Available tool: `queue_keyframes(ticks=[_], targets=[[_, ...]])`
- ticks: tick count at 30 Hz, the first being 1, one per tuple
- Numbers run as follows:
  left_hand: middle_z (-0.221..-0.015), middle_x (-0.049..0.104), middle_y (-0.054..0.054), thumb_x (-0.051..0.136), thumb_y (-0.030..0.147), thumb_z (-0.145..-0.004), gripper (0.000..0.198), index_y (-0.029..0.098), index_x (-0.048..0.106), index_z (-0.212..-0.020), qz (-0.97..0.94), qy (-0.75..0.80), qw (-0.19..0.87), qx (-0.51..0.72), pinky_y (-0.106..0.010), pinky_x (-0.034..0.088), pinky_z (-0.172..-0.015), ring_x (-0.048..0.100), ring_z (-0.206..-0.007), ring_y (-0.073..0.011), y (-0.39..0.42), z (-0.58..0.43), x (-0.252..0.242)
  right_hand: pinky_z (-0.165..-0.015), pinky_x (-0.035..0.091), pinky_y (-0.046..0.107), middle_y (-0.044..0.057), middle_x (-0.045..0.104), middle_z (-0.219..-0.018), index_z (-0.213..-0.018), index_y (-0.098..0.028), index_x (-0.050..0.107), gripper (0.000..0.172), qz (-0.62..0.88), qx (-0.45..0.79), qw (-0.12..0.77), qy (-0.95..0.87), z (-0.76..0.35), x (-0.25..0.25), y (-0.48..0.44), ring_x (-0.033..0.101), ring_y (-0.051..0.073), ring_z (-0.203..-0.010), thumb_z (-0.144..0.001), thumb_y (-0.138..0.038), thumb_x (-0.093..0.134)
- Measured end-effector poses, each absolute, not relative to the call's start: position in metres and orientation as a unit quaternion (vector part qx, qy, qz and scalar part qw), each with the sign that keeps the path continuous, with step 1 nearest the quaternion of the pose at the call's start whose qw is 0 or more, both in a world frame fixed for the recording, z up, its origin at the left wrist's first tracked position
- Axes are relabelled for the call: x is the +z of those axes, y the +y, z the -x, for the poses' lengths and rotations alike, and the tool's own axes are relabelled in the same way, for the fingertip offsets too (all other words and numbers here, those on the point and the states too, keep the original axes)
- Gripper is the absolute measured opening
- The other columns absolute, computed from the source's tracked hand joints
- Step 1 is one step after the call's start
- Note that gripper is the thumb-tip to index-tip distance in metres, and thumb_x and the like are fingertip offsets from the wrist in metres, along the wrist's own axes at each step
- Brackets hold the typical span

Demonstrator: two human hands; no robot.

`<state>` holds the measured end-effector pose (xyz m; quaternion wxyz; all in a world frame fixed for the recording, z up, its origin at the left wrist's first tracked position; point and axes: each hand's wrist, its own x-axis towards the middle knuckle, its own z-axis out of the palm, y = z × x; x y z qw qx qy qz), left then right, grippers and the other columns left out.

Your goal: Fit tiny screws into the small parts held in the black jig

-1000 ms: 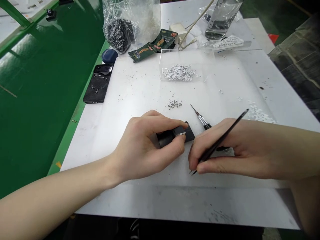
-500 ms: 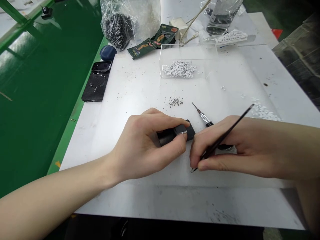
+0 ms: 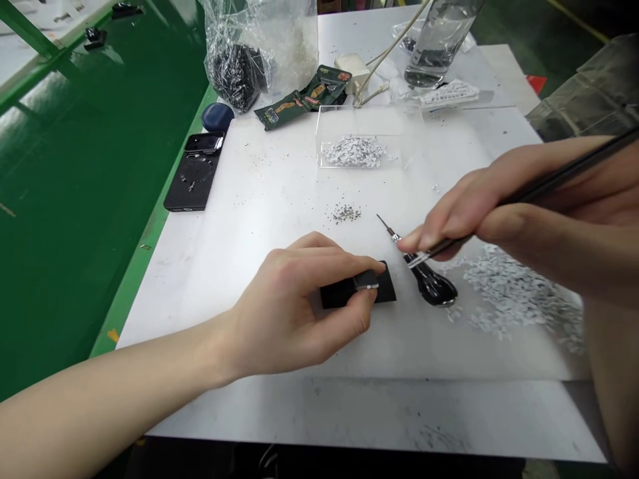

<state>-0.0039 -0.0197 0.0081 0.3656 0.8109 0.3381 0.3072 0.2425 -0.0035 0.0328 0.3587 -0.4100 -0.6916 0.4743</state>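
White work sheet (image 3: 349, 406) covers the bench, with a glossy green floor (image 3: 84, 219) off to the left; nearest, the left hand (image 3: 294, 309) clamps a flat black block (image 3: 344, 294) between thumb and fingers, the block resting on the sheet with a small silvery piece (image 3: 368, 286) at its edge; the right hand (image 3: 464, 213) is raised just beside it, its fingers closed around slender black tweezers (image 3: 549, 183), whose tips sit near the block and look pressed together, though whether they hold anything is too small to tell; below them lies a precision screwdriver (image 3: 429, 285) with a black handle; a heap of white scraps (image 3: 514, 293) spreads to the right; farther off are grey specks (image 3: 346, 213), a clear acrylic tray (image 3: 367, 136) of white bits, a black phone case (image 3: 192, 189), a round blue case (image 3: 217, 117), green packets (image 3: 299, 100), a plastic bag (image 3: 239, 66) and a glass bottle (image 3: 439, 40)
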Motion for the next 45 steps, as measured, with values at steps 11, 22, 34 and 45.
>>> queue_keyframes(ticks=[11, 22, 34, 45], targets=[[-0.08, 0.074, -0.004, 0.062, 0.01, -0.085, 0.011, 0.011, 0.073, -0.088, -0.81, 0.335, 0.391, 0.281, -0.028, 0.054, -0.078, 0.065, -0.078, -0.0143, -0.021, 0.005, 0.01, -0.053, 0.052, 0.026, 0.001, 0.078, -0.087, -0.089, -0.032, 0.078, 0.012, 0.387, 0.473, 0.306, -0.73, -0.229, 0.024, -0.002, 0.072, 0.019, -0.075, -0.083, -0.023, 0.074], [-0.079, 0.073, -0.003, 0.06, 0.013, -0.088, 0.012, 0.016, 0.071, -0.088, -0.816, 0.324, 0.379, 0.294, -0.026, 0.055, -0.072, 0.068, -0.076, -0.0147, -0.021, 0.004, 0.01, -0.043, 0.049, 0.025, 0.0, 0.079, -0.088, -0.09, -0.035, 0.079, 0.014, 0.384, 0.448, 0.302, -0.749, -0.229, 0.022, -0.002, 0.074, 0.023, -0.077, -0.083, -0.023, 0.074], [-0.078, 0.074, -0.004, 0.06, 0.014, -0.088, 0.016, 0.015, 0.067, -0.074, -0.816, 0.316, 0.387, 0.291, -0.026, 0.055, -0.074, 0.067, -0.076, -0.0143, -0.019, 0.004, 0.009, -0.049, 0.056, 0.027, -0.001, 0.079, -0.084, -0.088, -0.035, 0.079, 0.007, 0.387, 0.414, 0.305, -0.766, -0.228, 0.025, -0.003, 0.074, 0.022, -0.073, -0.083, -0.033, 0.075], [-0.077, 0.073, -0.003, 0.059, 0.016, -0.089, 0.016, 0.016, 0.069, -0.076, -0.815, 0.32, 0.388, 0.288, -0.026, 0.056, -0.074, 0.067, -0.075, -0.0141, -0.019, 0.004, 0.009, -0.047, 0.053, 0.03, 0.0, 0.078, -0.08, -0.086, -0.035, 0.079, 0.005, 0.398, 0.394, 0.311, -0.768, -0.227, 0.023, -0.002, 0.073, 0.023, -0.069, -0.083, -0.035, 0.074]])
